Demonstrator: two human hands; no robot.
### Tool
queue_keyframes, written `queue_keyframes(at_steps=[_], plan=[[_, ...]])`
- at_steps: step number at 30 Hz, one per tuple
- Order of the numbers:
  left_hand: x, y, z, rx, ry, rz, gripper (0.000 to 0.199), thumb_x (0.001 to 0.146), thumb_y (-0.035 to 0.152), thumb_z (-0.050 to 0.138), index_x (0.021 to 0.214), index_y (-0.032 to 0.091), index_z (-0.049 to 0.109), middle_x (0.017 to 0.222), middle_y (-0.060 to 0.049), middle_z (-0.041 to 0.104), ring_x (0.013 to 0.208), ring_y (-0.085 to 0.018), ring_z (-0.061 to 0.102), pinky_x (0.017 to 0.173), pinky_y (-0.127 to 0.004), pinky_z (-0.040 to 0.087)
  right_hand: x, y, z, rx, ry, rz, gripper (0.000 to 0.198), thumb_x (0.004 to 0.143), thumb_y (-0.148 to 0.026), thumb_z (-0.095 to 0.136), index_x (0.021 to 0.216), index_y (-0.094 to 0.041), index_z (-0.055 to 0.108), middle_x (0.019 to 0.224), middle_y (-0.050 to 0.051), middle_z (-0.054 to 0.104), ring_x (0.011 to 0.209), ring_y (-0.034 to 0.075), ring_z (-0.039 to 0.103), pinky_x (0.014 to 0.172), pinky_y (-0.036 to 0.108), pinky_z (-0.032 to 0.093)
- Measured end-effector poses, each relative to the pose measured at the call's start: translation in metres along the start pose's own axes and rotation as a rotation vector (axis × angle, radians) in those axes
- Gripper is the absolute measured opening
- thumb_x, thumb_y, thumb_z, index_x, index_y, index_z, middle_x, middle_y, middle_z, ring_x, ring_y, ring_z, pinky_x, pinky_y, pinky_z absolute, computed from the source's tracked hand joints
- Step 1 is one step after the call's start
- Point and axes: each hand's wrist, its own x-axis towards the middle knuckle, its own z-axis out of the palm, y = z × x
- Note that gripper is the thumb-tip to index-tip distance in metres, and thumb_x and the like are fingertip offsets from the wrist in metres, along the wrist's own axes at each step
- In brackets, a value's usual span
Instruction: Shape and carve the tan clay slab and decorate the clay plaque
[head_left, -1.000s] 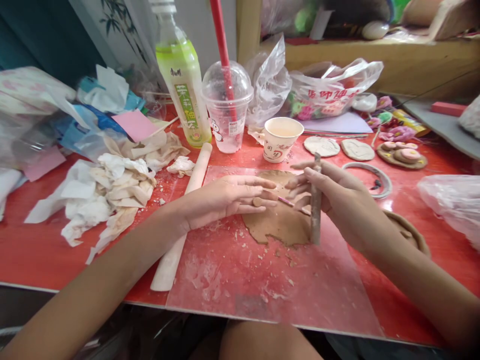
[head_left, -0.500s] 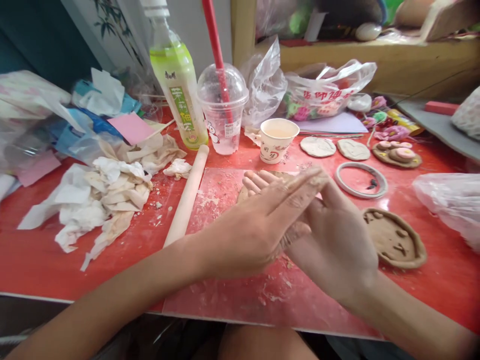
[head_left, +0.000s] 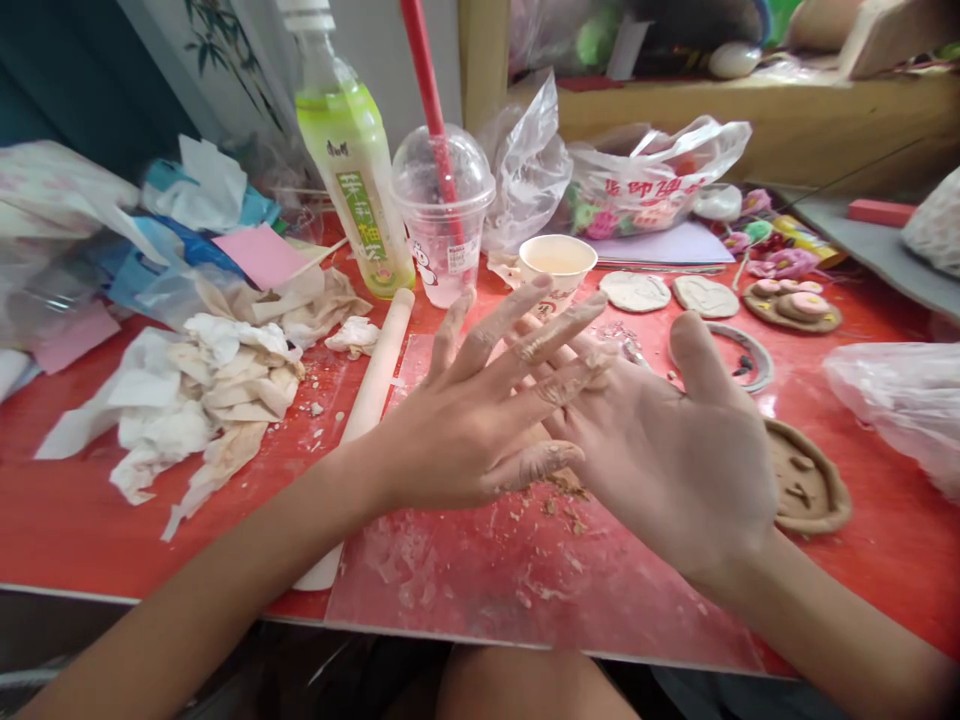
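A red surface (head_left: 892, 560) carries everything, with a clear sheet (head_left: 600, 600) lying flat along its near edge. To the left sits a heap of crumpled tissues (head_left: 217, 400); at the back, a bottle of green drink (head_left: 352, 180) stands upright. A pale rolling pin (head_left: 375, 380) slants along the sheet's left side, partly hidden by the left forearm. Above the sheet, the left hand (head_left: 465, 430), back upward, is spread, its clay-smeared fingers crossing those of the right hand (head_left: 675, 450), which is spread palm up; whether anything lies between them I cannot tell. Right of them rests a rimmed clay dish (head_left: 810, 480). A paper cup (head_left: 559, 260) stands beyond the fingertips, with 2 pale discs to its right. Brown clay crumbs (head_left: 574, 520) dot the sheet below the hands.
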Motion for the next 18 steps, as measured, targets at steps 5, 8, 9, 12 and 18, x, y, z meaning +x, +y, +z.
queue_keyframes(at_steps=[5, 8, 9, 12, 18], plan=[[-0.0001, 0.0020, 0.0005, -0.070, -0.013, -0.016, 0.047, 0.084, 0.038, 0.056, 0.130, 0.036, 0.046, 0.150, 0.000, 0.026, 0.142, -0.031, 0.010, 0.108, -0.054, -0.019, -0.0010, -0.0005, -0.0003, -0.136, -0.048, -0.018, 0.055, 0.087, -0.060, 0.011, 0.116, -0.034, 0.049, 0.123, 0.001, 0.057, 0.114, 0.020, 0.054, 0.078, 0.037, 0.052], [0.0003, 0.0025, 0.0002, -0.091, 0.006, -0.034, 0.043, 0.085, 0.037, 0.054, 0.128, 0.036, 0.048, 0.149, 0.001, 0.028, 0.142, -0.029, 0.011, 0.110, -0.051, -0.017, -0.0004, 0.0006, -0.0016, -0.178, -0.051, -0.021, 0.057, 0.087, -0.061, 0.009, 0.118, -0.034, 0.048, 0.122, 0.001, 0.057, 0.110, 0.019, 0.056, 0.076, 0.036, 0.053], [0.0005, 0.0023, 0.0004, -0.093, 0.011, -0.038, 0.044, 0.086, 0.038, 0.053, 0.129, 0.035, 0.047, 0.149, 0.001, 0.028, 0.142, -0.028, 0.010, 0.111, -0.051, -0.015, -0.0003, 0.0008, -0.0018, -0.185, -0.048, -0.020, 0.058, 0.086, -0.061, 0.008, 0.119, -0.033, 0.048, 0.124, 0.001, 0.056, 0.111, 0.019, 0.055, 0.076, 0.035, 0.053], [0.0014, 0.0008, 0.0020, -0.080, 0.030, -0.051, 0.044, 0.087, 0.038, 0.051, 0.130, 0.032, 0.045, 0.150, -0.001, 0.027, 0.141, -0.027, 0.011, 0.113, -0.051, -0.009, -0.0004, 0.0004, -0.0012, -0.171, -0.027, -0.014, 0.060, 0.087, -0.061, 0.007, 0.118, -0.032, 0.048, 0.124, 0.001, 0.056, 0.111, 0.018, 0.055, 0.075, 0.033, 0.053], [0.0023, 0.0026, 0.0035, -0.053, 0.096, -0.047, 0.033, 0.088, 0.031, 0.048, 0.120, 0.026, 0.055, 0.143, -0.005, 0.040, 0.137, -0.026, 0.022, 0.114, -0.048, 0.008, -0.0005, 0.0005, 0.0009, -0.059, -0.006, 0.014, 0.056, 0.089, -0.057, 0.009, 0.110, -0.031, 0.054, 0.108, 0.001, 0.062, 0.109, 0.016, 0.055, 0.083, 0.034, 0.050]])
